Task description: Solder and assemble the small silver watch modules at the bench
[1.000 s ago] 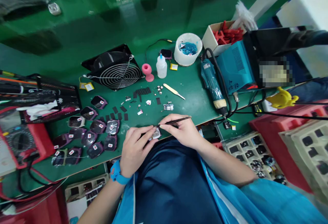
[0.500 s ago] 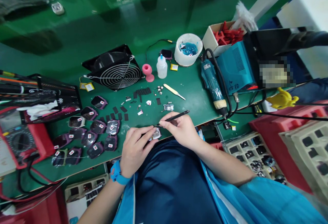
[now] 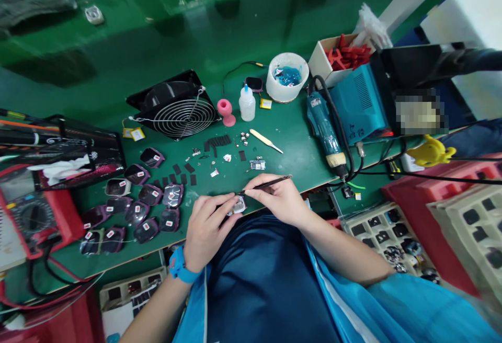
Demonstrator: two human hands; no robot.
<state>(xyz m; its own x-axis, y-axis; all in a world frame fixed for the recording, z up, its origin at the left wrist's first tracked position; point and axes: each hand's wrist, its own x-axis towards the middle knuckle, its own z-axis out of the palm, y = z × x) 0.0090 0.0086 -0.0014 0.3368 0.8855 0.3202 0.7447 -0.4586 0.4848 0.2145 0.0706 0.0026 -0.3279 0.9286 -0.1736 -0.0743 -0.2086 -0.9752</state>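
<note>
My left hand (image 3: 212, 223), with a blue watch on its wrist, grips a small pale watch-like case (image 3: 237, 205) at the table's front edge. Black tweezers (image 3: 270, 182) are pinched in my right hand (image 3: 276, 196), their tips at the top of the case. The tips themselves are partly hidden by my fingers. Beyond my hands lie a small circuit board (image 3: 258, 164), a cream-handled tool (image 3: 265, 140) and several black pads (image 3: 220, 140). To the left, several purple-framed watch cases (image 3: 150, 195) with small labels rest on the green table.
A black fan (image 3: 176, 107), a pink holder (image 3: 226, 112), a white bottle (image 3: 247, 104) and a white tub (image 3: 287, 77) stand at the back. A teal electric screwdriver (image 3: 324, 126) lies right. At the left is a red multimeter (image 3: 39, 215). Parts trays (image 3: 386, 233) sit lower right.
The black tweezers in my right hand have tilted lower, closer to level, and my right fingers have shifted slightly. My left hand keeps its hold on the case.
</note>
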